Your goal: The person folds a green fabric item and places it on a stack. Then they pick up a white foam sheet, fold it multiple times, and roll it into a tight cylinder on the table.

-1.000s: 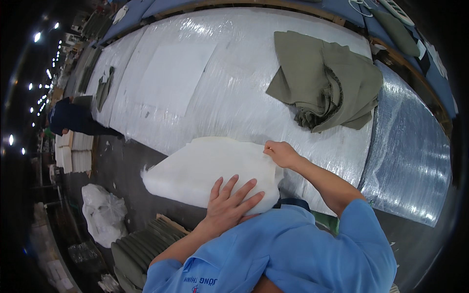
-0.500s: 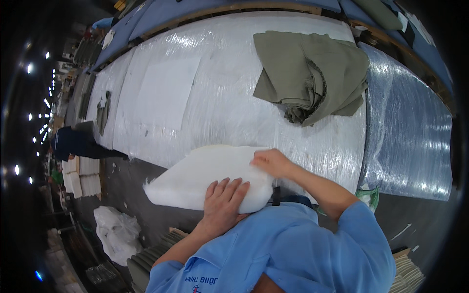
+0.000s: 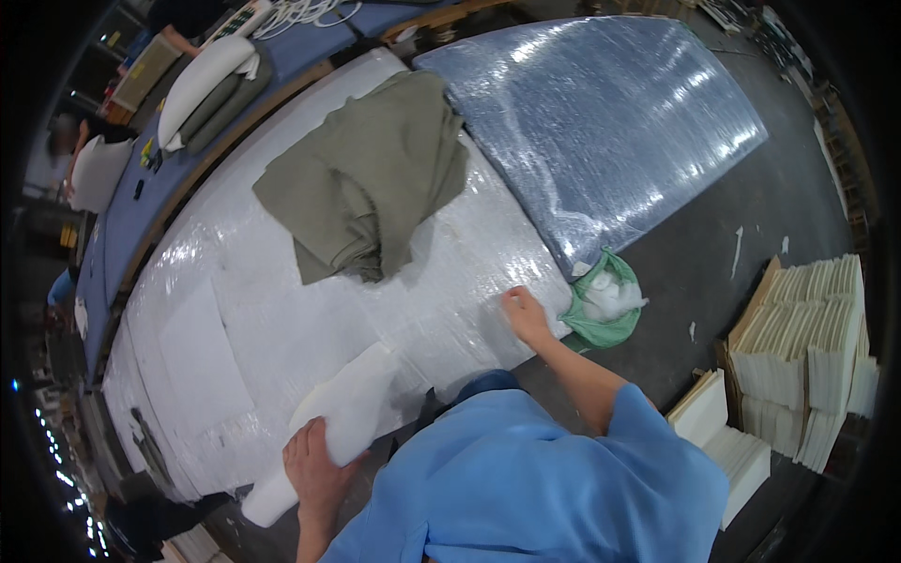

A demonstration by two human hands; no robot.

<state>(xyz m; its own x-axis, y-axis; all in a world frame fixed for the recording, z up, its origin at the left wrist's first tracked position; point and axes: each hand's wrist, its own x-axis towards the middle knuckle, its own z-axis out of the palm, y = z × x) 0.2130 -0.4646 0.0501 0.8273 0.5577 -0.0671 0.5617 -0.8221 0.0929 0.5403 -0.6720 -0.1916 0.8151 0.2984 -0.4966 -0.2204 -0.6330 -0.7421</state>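
A soft white padding piece (image 3: 349, 399), like foam or wadding, lies across the near edge of the plastic-wrapped table (image 3: 272, 319). My left hand (image 3: 322, 464) grips it from the near side, thumb apart from the fingers. My right hand (image 3: 526, 314) is off the padding, over the table's right near corner, fingers curled; whether anything small is between them is hidden. Closest to that hand is a green bag (image 3: 601, 328) holding white fluff (image 3: 612, 295). Farther back on the table lies a heap of olive-green fabric (image 3: 371, 178).
A blue plastic-wrapped surface (image 3: 610, 122) adjoins the table at right. Stacks of white sheets (image 3: 798, 357) stand on the right floor. A blue work table (image 3: 141, 206) runs along the far left, with pillows (image 3: 211, 89) on it and other people beside it.
The view has swung right. My right hand has let go of the padding's edge and moved right, toward the green bag. My left hand stays on the padding, which now tilts differently.
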